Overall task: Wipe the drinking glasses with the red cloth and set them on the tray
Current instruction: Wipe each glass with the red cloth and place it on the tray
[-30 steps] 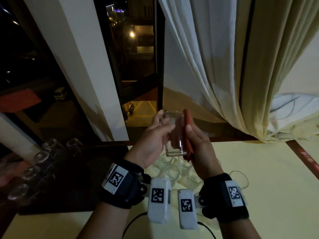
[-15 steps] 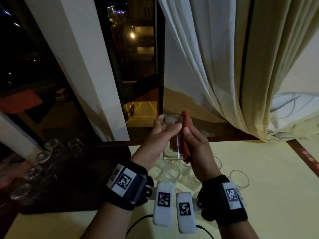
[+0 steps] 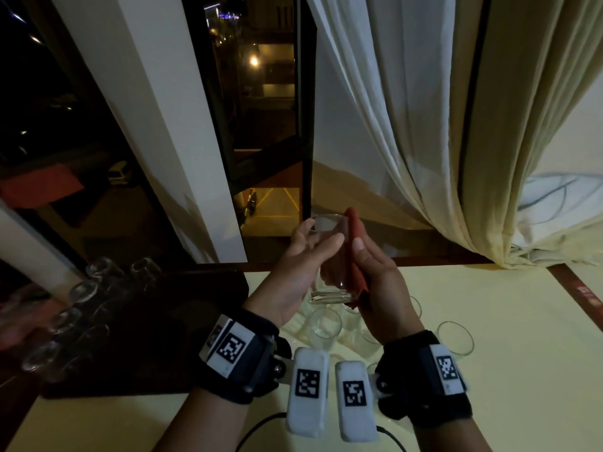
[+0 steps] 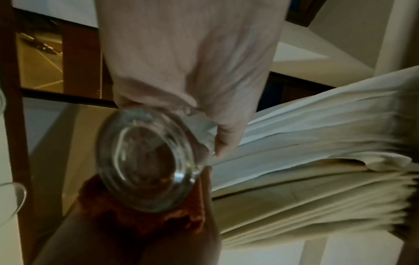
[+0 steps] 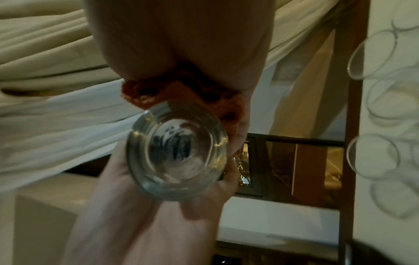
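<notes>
In the head view I hold a clear drinking glass (image 3: 328, 256) upright above the table, level with the window sill. My left hand (image 3: 310, 246) grips its left side, thumb across the front. My right hand (image 3: 368, 272) holds the folded red cloth (image 3: 354, 236) against the glass's right wall. The left wrist view shows the glass base (image 4: 147, 161) with the red cloth (image 4: 136, 215) below it. The right wrist view shows the glass base (image 5: 176, 150) between the red cloth (image 5: 181, 93) and my left hand (image 5: 147, 215). A dark tray (image 3: 156, 337) lies at the left.
Several glasses (image 3: 81, 295) stand on the tray's left part. Several more glasses (image 3: 455, 340) stand on the cream table (image 3: 505, 370) under and right of my hands. A window and a curtain (image 3: 424, 125) are straight ahead. A black cable (image 3: 261, 425) runs near the table's front edge.
My left thumb has slid further across the front of the glass. The glass and cloth stay at about the same place between my hands.
</notes>
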{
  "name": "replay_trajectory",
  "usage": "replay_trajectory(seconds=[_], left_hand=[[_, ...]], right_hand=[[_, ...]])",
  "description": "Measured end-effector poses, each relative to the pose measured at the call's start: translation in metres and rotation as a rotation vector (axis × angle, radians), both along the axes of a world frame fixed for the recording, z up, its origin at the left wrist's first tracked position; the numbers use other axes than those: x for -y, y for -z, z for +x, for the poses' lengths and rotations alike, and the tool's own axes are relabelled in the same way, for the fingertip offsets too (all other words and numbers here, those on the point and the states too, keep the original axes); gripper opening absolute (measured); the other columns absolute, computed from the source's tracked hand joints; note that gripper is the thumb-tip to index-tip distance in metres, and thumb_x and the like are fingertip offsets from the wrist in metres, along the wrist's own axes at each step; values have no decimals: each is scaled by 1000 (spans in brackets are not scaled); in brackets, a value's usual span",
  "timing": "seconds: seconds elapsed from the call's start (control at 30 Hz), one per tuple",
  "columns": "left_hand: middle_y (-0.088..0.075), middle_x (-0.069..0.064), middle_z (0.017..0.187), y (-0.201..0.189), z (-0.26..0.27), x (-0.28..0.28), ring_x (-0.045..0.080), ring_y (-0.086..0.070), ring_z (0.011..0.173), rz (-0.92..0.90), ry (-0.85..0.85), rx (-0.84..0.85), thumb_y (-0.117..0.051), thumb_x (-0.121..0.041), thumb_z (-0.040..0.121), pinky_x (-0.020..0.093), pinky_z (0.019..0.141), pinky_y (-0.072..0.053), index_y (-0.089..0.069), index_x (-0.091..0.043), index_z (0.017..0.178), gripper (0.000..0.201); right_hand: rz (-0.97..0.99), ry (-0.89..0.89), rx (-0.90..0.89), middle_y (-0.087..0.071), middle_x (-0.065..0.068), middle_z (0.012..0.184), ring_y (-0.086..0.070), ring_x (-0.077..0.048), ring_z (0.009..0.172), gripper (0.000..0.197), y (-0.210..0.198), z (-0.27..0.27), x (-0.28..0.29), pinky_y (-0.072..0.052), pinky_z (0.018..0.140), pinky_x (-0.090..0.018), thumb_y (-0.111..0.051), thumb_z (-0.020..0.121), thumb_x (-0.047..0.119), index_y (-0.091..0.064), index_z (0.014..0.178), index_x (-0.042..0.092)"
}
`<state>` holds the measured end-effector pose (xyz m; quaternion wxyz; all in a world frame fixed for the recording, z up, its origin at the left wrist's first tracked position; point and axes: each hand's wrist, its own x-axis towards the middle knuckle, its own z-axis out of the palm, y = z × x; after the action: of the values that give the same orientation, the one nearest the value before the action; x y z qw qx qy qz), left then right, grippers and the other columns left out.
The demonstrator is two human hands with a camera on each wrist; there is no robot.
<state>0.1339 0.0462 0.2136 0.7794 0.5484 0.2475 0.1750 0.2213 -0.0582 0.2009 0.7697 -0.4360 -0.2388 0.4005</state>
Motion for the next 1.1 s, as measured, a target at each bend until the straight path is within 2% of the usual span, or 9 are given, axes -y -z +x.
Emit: replay_trajectory(seconds=[0.1,0.23,0.37,0.57,0.63,0.73,0.83,0.93,1.1], left_hand=[[-64,13,132,2,-3,-3,28,-60,125,-69,88,61,-63,-47,89,41,99,-52,-42,-13,149,72],[-52,10,149,2,1,-8,23,-53,134,-36,-93,27,-65,-39,90,47,116,-38,-32,-17,155,76],[-57,-1,141,5,7,-2,16,-57,124,71,-75,-35,-65,-41,89,41,102,-50,-16,-29,158,85],[-59,7,140,4,1,0,25,-55,132,-46,8,20,-59,-54,90,48,115,-39,-53,-29,134,51],[-42,1,156,5,3,-3,17,-42,140,21,-50,-26,-53,-37,99,43,120,-31,-33,-31,152,57],[-30,-7,160,5,7,-3,11,-38,138,109,4,-71,-56,-31,101,34,108,-42,4,-34,159,84],[-56,-8,143,12,9,-2,10,-57,125,81,-18,-48,-66,-44,91,34,98,-52,-22,-35,152,76],[-64,-1,136,13,5,-1,15,-63,122,-76,-14,54,-72,-45,88,41,103,-51,-40,-22,147,71],[-36,5,159,8,3,-3,24,-44,141,-79,-126,119,-53,-15,101,41,110,-43,-18,-27,158,68]], right_hand=[[8,-63,-174,-74,-12,104,-69,-26,86,37,2,-1,1,-53,66,-31,-50,101,35,-69,123,13],[-63,8,-101,-73,-16,112,-68,-20,80,38,10,-1,-1,-49,56,-24,-42,106,32,-64,132,15],[-87,23,12,-73,-18,116,-72,-25,99,37,13,2,-4,-55,77,-29,-43,105,23,-62,134,12],[-49,-57,-172,-72,-17,105,-67,-22,79,43,12,4,2,-48,66,-31,-45,99,39,-72,117,11],[-115,6,-39,-74,-14,104,-68,-20,76,34,14,7,1,-50,57,-24,-43,104,33,-73,114,19],[-138,28,57,-75,-7,115,-72,-23,104,30,13,7,0,-57,86,-31,-44,105,25,-72,112,26],[-94,-20,-28,-71,-15,119,-71,-23,90,39,15,3,0,-54,74,-28,-39,107,30,-64,132,13],[-31,-39,-140,-67,-20,121,-57,-38,104,47,20,1,0,-42,85,-44,-48,100,40,-64,133,11],[-85,45,119,-76,-4,102,-67,-10,75,32,18,3,-2,-51,61,-17,-46,103,25,-64,130,24]])
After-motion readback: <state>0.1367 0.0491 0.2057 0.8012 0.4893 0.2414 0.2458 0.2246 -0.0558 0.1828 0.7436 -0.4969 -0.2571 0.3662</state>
